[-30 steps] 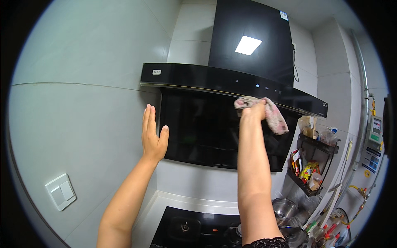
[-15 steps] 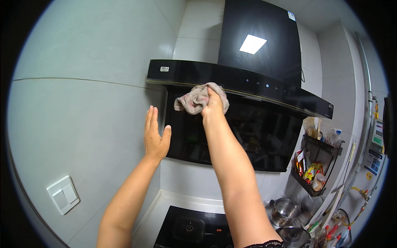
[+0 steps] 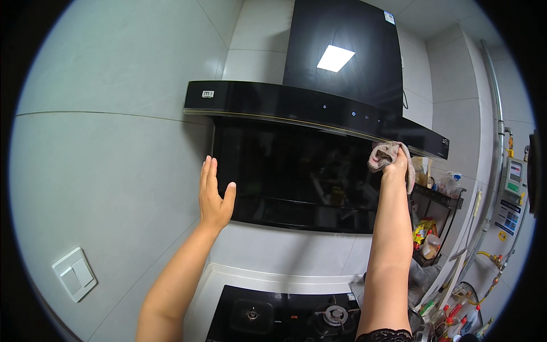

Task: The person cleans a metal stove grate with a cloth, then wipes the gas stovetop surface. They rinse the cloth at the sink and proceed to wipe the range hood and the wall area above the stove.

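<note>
A black range hood (image 3: 256, 102) spans the wall before me, with a glossy dark panel (image 3: 302, 171) beneath its front bar. My right hand (image 3: 397, 164) grips a crumpled greyish cloth (image 3: 383, 155) against the lower edge of the bar, near its right end. The cloth has pinkish patches, and part of it hangs down beside my wrist. My left hand (image 3: 216, 196) is raised at the panel's left edge, close to the tiled side wall. Its fingers are stretched upward, the thumb stands apart, and it holds nothing.
Below lies a black gas hob (image 3: 285, 313). A wall switch (image 3: 74, 274) is at lower left. On the right hangs a black rack (image 3: 436, 196) with packets and a jar. Bottles (image 3: 456, 322) crowd the lower right, under a gas meter (image 3: 514, 175) and pipes.
My right hand has moved the cloth rightward along the hood's lower edge, from left of the middle to near the right end. My left hand stays raised. The view has shifted slightly.
</note>
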`<action>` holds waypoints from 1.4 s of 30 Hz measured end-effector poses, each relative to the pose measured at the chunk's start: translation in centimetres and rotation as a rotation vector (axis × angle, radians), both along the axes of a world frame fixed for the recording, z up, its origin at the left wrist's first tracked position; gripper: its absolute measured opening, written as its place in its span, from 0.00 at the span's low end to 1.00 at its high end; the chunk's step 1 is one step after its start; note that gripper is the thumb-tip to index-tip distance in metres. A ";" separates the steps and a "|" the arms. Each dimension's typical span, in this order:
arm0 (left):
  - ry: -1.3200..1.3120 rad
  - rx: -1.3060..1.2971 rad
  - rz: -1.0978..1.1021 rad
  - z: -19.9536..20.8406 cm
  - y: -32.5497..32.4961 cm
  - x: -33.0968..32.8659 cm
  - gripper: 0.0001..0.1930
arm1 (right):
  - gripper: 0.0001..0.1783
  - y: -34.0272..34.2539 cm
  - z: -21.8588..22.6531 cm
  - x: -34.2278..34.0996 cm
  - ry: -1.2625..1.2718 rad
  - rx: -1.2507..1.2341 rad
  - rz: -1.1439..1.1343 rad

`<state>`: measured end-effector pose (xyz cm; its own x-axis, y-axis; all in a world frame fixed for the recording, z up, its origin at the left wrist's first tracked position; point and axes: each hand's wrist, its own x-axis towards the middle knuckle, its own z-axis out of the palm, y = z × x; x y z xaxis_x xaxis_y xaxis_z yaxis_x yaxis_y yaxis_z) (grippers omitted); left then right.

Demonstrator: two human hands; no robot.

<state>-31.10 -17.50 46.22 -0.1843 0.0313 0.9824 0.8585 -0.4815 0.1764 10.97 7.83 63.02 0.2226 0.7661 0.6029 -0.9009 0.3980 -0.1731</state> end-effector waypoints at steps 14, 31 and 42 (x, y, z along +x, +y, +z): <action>-0.054 -0.009 0.035 -1.8 -2.5 -2.9 0.32 | 0.09 -11.5 -0.9 -30.5 -0.034 -0.072 0.178; -0.225 0.057 0.029 -2.6 -5.7 -6.9 0.29 | 0.15 -18.9 -0.6 -51.7 -0.416 -0.119 0.551; -0.245 0.149 -0.118 -2.8 -5.2 -4.4 0.28 | 0.16 -10.3 -2.0 -49.5 -0.365 -0.125 0.651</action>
